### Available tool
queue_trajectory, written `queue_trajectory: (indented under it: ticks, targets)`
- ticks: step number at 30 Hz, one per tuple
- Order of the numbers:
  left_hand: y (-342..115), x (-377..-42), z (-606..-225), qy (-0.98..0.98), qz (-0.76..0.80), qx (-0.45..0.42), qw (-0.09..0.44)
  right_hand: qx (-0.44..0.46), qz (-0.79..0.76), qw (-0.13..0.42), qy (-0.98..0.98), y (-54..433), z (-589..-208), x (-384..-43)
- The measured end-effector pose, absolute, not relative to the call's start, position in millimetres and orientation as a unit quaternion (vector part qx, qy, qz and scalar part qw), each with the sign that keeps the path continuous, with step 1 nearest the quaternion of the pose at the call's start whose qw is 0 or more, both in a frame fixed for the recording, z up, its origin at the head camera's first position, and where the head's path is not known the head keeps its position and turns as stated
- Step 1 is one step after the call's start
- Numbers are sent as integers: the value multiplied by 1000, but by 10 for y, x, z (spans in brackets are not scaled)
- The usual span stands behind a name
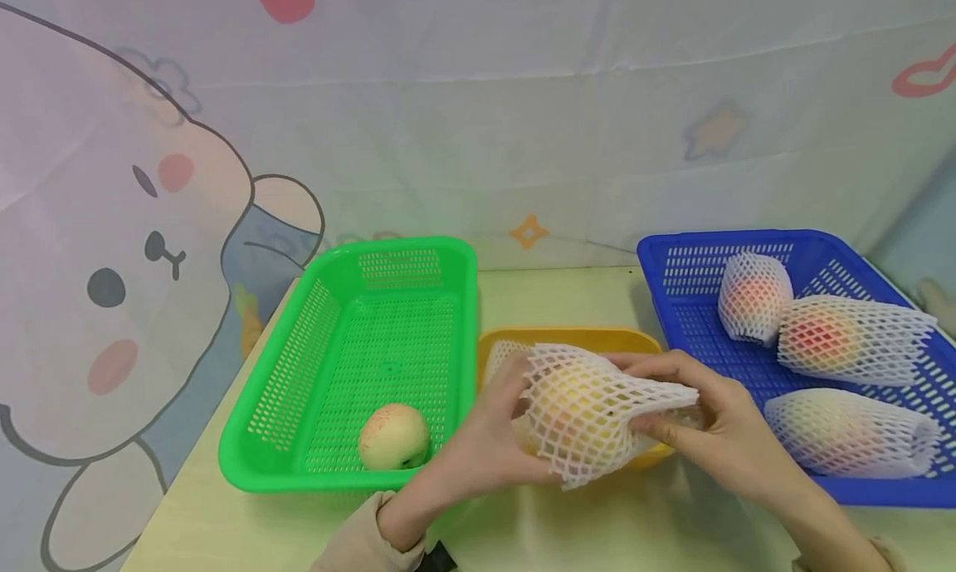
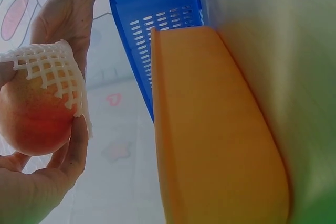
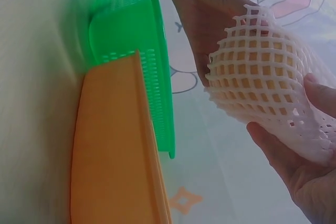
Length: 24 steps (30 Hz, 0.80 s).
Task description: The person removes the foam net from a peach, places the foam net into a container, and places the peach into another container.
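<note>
Above the yellow bin (image 1: 626,338), both hands hold a peach (image 2: 34,121) partly covered by a white foam net (image 1: 590,410). My left hand (image 1: 489,439) grips the peach from the left, its fingers and thumb around the uncovered end. With thumb and fingers, my right hand (image 1: 720,418) pinches the narrowed right end of the net. In the left wrist view, the bare red side of the peach shows below the net's edge. The right wrist view shows the mesh (image 3: 257,72) stretched over the fruit.
On the left stands a green basket (image 1: 287,373) with one bare peach (image 1: 394,437) at its near side. A blue basket (image 1: 690,327) on the right holds several net-covered fruits, one being a reddish peach (image 1: 817,338). More white netting (image 1: 508,352) shows in the yellow bin.
</note>
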<state>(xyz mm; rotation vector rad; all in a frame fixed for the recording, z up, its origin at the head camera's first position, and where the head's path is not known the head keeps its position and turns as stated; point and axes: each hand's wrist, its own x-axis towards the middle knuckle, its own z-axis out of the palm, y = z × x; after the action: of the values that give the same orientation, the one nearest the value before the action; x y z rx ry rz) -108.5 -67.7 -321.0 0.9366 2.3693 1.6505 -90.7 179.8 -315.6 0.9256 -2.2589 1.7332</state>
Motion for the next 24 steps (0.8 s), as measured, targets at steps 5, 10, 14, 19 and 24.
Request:
queue_trajectory:
  ticks: [5, 10, 14, 19, 24]
  targets:
    - [-685, -1070, -3183, 783, 542, 303, 48, 373, 613, 97, -690, 1808, -3183, -956]
    - [-699, -1071, -3175, 782, 540, 309, 34, 377, 615, 101, -685, 1819, -3179, -971]
    - [-713, -1083, -3173, 779, 539, 320, 18, 386, 618, 100, -678, 1827, -3180, -982]
    - [-735, -1100, -3168, 780, 531, 331, 6, 394, 621, 93, -672, 1845, -3177, -987]
    - [-756, -1105, -3154, 785, 526, 328, 8, 357, 595, 83, -716, 1867, -3152, -946]
